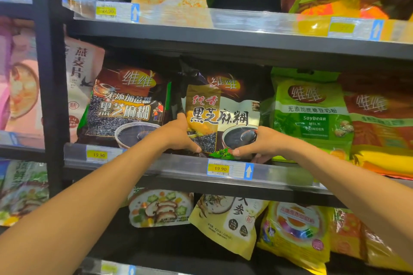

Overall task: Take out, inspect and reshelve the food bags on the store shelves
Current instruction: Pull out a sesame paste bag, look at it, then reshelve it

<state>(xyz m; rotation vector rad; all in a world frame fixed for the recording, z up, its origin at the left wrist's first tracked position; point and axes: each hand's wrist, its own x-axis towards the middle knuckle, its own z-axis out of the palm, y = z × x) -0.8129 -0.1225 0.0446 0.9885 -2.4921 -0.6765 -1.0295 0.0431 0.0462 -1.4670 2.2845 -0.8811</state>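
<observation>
Evidently both hands are clamped on the lower corners of the black sesame paste bag (221, 116), the left hand (181, 136) at its left edge, the right hand (260, 143) at its right. Gripping low keeps the label facing outward. It stands upright on the middle shelf (156, 164), between a similar sesame bag (127, 105) and a green soybean milk powder bag (310, 116).

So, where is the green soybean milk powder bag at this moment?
The green soybean bag stands on the middle shelf, right of centre in the head view, between the dark sesame bag both hands hold and a red-orange bag.
</observation>
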